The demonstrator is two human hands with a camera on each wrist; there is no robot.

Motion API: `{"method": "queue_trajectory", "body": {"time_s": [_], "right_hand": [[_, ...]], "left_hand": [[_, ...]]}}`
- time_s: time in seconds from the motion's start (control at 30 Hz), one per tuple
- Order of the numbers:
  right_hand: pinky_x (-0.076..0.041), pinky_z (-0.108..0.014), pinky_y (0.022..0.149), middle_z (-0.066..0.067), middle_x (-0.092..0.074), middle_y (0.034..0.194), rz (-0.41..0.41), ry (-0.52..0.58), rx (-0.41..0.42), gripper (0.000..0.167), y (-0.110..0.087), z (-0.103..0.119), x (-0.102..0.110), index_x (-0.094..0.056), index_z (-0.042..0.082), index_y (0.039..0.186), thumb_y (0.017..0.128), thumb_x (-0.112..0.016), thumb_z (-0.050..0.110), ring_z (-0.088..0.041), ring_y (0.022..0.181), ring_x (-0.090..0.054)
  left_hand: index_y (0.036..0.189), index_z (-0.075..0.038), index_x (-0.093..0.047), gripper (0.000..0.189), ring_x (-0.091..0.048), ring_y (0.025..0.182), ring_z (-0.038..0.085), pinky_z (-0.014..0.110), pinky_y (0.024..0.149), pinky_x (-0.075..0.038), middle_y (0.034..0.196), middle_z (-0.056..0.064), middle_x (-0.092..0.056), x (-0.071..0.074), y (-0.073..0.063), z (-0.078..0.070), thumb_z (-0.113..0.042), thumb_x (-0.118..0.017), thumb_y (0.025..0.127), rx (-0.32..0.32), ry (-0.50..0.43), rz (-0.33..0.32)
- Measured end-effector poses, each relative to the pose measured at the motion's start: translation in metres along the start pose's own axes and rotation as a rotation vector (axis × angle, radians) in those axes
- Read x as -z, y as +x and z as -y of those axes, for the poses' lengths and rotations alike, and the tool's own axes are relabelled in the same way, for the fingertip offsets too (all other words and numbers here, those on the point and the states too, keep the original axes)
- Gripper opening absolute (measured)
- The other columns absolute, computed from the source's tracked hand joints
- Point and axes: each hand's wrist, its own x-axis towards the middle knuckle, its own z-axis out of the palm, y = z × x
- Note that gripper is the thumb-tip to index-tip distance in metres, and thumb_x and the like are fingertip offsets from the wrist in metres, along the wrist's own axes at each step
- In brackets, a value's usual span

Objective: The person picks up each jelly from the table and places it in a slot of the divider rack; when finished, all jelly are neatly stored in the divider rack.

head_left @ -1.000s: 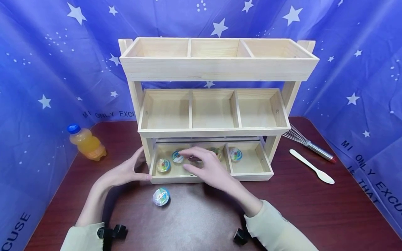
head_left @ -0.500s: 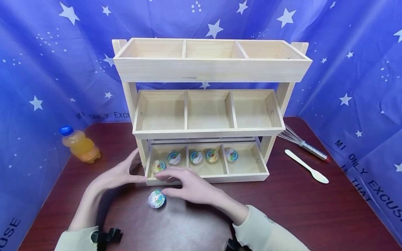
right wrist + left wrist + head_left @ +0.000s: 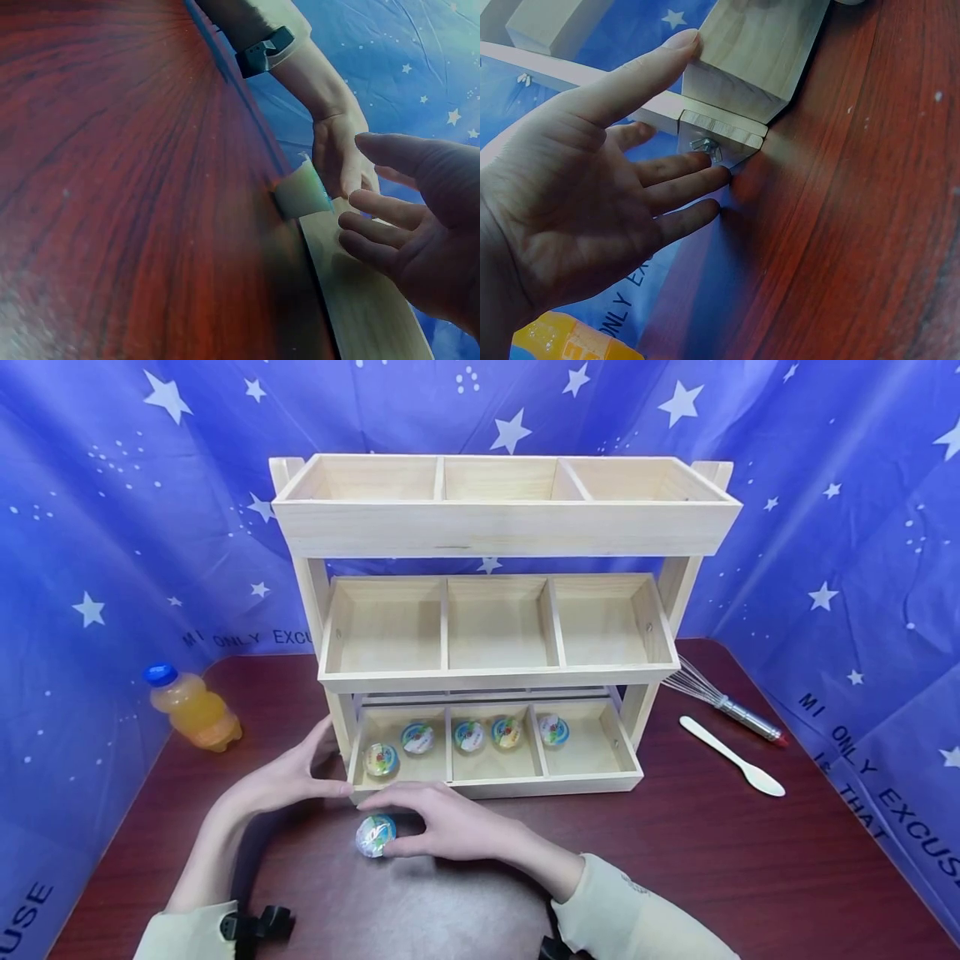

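Observation:
On the table, in front of a three-tier wooden rack (image 3: 495, 787), stands a small jelly cup (image 3: 375, 836) with a foil lid. My right hand (image 3: 450, 822) reaches over it, thumb at its right side and fingers above its far side. In the right wrist view the cup (image 3: 301, 192) sits just beyond the parted fingers (image 3: 386, 229). At the rack's lower left corner is my left hand (image 3: 281, 781), its thumb against the front edge. The left wrist view has that hand's (image 3: 585, 187) fingers loosely extended beside the rack's foot (image 3: 720, 139).
Several jelly cups (image 3: 507, 733) lie in the rack's bottom tray. An orange drink bottle (image 3: 197, 710) stands at left. To the right lie a whisk (image 3: 738, 710) and a pale spoon (image 3: 731, 756). Starry blue cloth (image 3: 97, 527) surrounds the table.
My right hand has moved from over the bottom tray, left and nearer, to the cup on the table. The left hand stays at the rack's corner. The view has shifted slightly.

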Motion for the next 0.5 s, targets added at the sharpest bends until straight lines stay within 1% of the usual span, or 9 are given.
{"method": "queue_trajectory", "body": {"time_s": [0.17,0.33,0.5], "right_hand": [[-0.039,-0.020,0.119,0.006,-0.062,0.145,0.013,-0.006,0.008,0.054,0.000,-0.003,-0.005,-0.059,0.021,0.144,0.094,-0.076,0.029,-0.003,0.139,-0.052],[-0.039,-0.020,0.119,0.003,-0.062,0.146,0.031,0.011,0.018,0.055,0.002,-0.006,-0.008,-0.059,0.018,0.144,0.093,-0.078,0.027,-0.005,0.140,-0.052],[-0.039,-0.020,0.119,0.003,-0.062,0.146,0.042,-0.003,0.011,0.057,0.003,-0.010,-0.013,-0.057,0.019,0.146,0.093,-0.077,0.029,-0.006,0.139,-0.053]], "left_hand": [[0.166,-0.028,-0.002,0.113,-0.036,0.150,0.047,0.068,0.121,-0.024,0.165,0.023,-0.034,0.000,0.000,0.001,-0.027,-0.083,0.087,-0.002,-0.012,0.003],[0.166,-0.028,-0.002,0.113,-0.035,0.150,0.049,0.070,0.121,-0.023,0.165,0.024,-0.032,0.000,0.001,0.001,-0.027,-0.083,0.087,0.002,-0.021,0.004],[0.166,-0.027,-0.001,0.114,-0.034,0.151,0.048,0.070,0.121,-0.023,0.166,0.024,-0.031,0.000,0.001,0.001,-0.024,-0.083,0.087,0.005,-0.024,0.003]]}}
